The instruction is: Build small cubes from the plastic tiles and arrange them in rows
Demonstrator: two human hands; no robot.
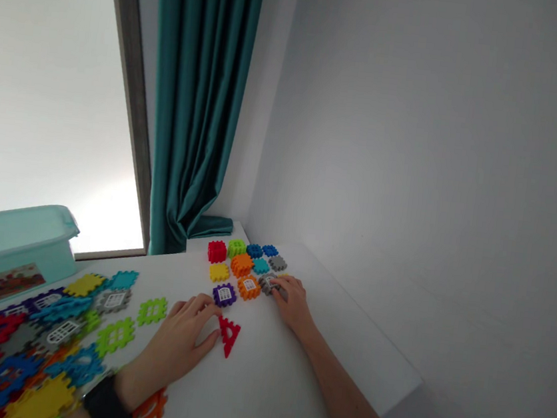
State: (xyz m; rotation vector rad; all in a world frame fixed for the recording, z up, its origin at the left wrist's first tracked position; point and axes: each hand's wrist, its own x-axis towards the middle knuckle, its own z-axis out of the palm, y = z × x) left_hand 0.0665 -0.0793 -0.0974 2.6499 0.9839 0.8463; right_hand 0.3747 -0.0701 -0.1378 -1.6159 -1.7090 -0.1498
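- Left hand [175,345]: open, fingers spread and resting on the table, with the thumb just beside the red triangle [228,334]; a black watch strap [108,404] circles the wrist.
- Right hand [293,301]: fingers curled narrowly over a gray piece [267,283]. It looks held, though the fingers hide too much to be sure.
- Ahead of the left hand and left of the right: small chunky pieces in loose rows on the white table [259,381], including a purple piece [224,294], an orange piece [248,287], a red block [216,251] and a yellow piece [219,272].
- Left of the left hand: a heap of flat, many-colored pieces [41,350], with two green ones [152,311] nearest it.
- Under the left wrist: an orange piece [147,410].
- Beyond the heap, well left of both hands: a pale teal bin [7,245].
- Far ahead of the hands: a teal curtain [196,92].
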